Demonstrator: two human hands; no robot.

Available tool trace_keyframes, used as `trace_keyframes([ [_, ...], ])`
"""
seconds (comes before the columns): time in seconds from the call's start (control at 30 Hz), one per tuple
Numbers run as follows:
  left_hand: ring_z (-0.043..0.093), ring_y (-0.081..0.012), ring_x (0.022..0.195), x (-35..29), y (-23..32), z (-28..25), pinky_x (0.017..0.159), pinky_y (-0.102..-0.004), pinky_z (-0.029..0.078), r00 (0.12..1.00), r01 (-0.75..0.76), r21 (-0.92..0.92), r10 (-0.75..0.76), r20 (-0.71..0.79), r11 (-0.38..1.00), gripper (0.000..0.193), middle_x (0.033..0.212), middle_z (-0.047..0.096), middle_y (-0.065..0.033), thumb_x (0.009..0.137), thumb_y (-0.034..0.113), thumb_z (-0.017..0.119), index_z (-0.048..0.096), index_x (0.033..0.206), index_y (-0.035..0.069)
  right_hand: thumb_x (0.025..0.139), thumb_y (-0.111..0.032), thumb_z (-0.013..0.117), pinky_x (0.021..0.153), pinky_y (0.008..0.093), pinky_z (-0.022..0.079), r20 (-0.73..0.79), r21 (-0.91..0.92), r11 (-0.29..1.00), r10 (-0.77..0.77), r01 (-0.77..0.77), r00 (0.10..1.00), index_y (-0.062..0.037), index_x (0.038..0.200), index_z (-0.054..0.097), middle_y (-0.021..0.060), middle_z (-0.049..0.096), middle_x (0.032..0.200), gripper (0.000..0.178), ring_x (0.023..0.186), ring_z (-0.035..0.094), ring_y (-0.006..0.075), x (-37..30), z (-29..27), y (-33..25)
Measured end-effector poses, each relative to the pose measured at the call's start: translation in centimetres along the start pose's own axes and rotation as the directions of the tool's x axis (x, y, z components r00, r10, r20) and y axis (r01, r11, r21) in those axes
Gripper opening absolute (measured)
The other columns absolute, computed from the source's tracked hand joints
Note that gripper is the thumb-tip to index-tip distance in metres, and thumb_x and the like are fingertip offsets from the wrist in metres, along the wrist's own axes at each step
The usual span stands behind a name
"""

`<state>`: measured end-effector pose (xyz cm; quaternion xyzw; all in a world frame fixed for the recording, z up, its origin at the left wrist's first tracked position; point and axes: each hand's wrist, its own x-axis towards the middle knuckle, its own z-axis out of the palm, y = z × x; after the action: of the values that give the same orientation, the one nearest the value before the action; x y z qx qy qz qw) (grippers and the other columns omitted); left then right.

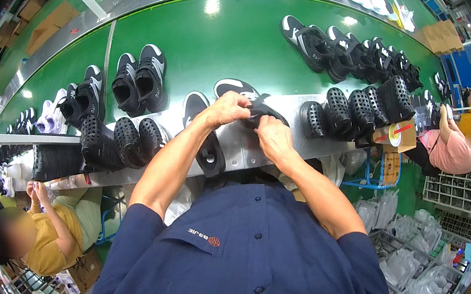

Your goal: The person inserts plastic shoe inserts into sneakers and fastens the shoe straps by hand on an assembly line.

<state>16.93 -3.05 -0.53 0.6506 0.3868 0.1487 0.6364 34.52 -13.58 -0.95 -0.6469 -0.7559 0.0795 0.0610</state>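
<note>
A black sneaker with a white toe [236, 86] lies on the metal edge of the bench in front of me, its toe pointing to the far left. My left hand [227, 111] is closed, its fingertips pinching the dark upper near the shoe's opening. From the right, my right hand [275, 138] grips the same shoe by its opening, fingers bent. Just what part each pinches is partly hidden by the fingers. A matching sneaker [211, 154] rests left of it, toe away from me, partly behind my left forearm.
Several black perforated shoe-shaped forms stand at left [128, 141] and right [339, 110]. More black sneakers sit on the green belt at left [150, 78] and far right [304, 41]. Co-workers sit at left [54, 236] and right [450, 147]. A rack of plastic-wrapped items [424, 282] is behind right.
</note>
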Motion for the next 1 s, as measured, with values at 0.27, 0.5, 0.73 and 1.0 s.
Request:
trace_keyframes([
  [0.27, 0.060, -0.0232, 0.074, 0.0, 0.4, 2.6, 0.072, -0.0369, 0.050, 0.879, -0.118, 0.359, 0.265, -0.396, 0.926, 0.027, 0.079, 0.062, -0.0123, 0.076, 0.014, 0.064, 0.068, 0.099, 0.002, 0.085, -0.012, 0.064, 0.081, 0.0463, 0.054, -0.025, 0.201, 0.977, -0.070, 0.073, 0.997, 0.0030, 0.107, 0.061, 0.0271, 0.066, 0.102, 0.026, 0.094, 0.066, 0.0412, -0.2, -2.1, 1.6],
  [0.5, 0.069, -0.0460, 0.088, -5.3, -0.4, 9.9, 0.082, -0.0494, 0.054, 0.742, 0.338, 0.226, -0.111, -0.661, 0.914, 0.100, 0.092, 0.069, -0.0301, 0.077, 0.025, 0.077, 0.020, 0.153, -0.005, 0.076, -0.019, 0.073, 0.094, 0.0473, 0.050, 0.268, 0.409, 0.894, 0.076, -0.185, 0.961, 0.0085, 0.108, 0.057, 0.0349, 0.063, 0.112, 0.046, 0.106, 0.062, 0.0459, 0.9, -0.1, 2.8],
  [0.73, 0.068, -0.0441, 0.082, -3.3, -2.3, 8.8, 0.072, -0.0505, 0.053, 0.697, 0.344, 0.308, -0.021, -0.716, 0.887, 0.066, 0.084, 0.069, -0.0249, 0.077, 0.006, 0.069, 0.044, 0.138, -0.001, 0.077, -0.012, 0.063, 0.078, 0.0534, 0.055, 0.176, 0.310, 0.938, 0.107, -0.158, 0.979, 0.0043, 0.093, 0.061, 0.0284, 0.069, 0.082, 0.022, 0.081, 0.068, 0.0478, 1.0, 3.5, 1.5],
  [1.0, 0.063, -0.0333, 0.083, -5.4, -2.2, 11.4, 0.072, -0.0430, 0.052, 0.448, 0.279, 0.541, 0.391, -0.804, 0.793, 0.012, 0.082, 0.060, -0.0132, 0.086, 0.012, 0.066, 0.060, 0.092, 0.004, 0.081, -0.014, 0.061, 0.080, 0.0510, 0.055, 0.218, 0.274, 0.910, 0.257, -0.312, 0.941, 0.0030, 0.097, 0.063, 0.0276, 0.070, 0.087, 0.023, 0.087, 0.070, 0.0451, 1.6, 4.0, 1.2],
])
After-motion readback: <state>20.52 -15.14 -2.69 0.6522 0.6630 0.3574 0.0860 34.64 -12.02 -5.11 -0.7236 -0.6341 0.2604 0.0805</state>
